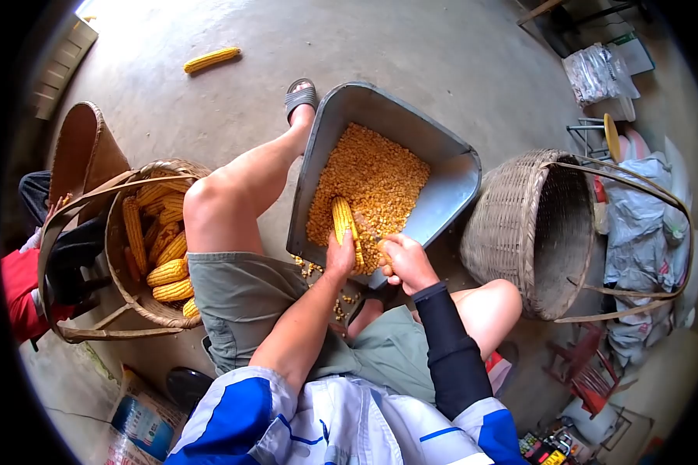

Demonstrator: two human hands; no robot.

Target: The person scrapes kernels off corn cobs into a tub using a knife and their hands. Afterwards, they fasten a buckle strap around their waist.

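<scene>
My left hand (339,256) is wrapped round the lower part of a yellow ear of corn (342,213), held tilted over the near edge of a grey metal bin. Close beside it, on the right, my right hand (408,262) is closed in a fist. A thin tip seems to show between that fist and the ear, but its kind is unclear. Loose corn kernels (372,167) lie heaped in the metal bin (451,186), which stands between my legs. A few spilled kernels (309,267) are on the floor below its near edge.
At left, a wicker basket (115,256) holds several ears of corn (167,273); a person in a red sleeve (22,291) is beside it. Another wicker basket (504,225) lies to the right. One ear (212,60) lies on the floor ahead. A red chair (585,368) is lower right.
</scene>
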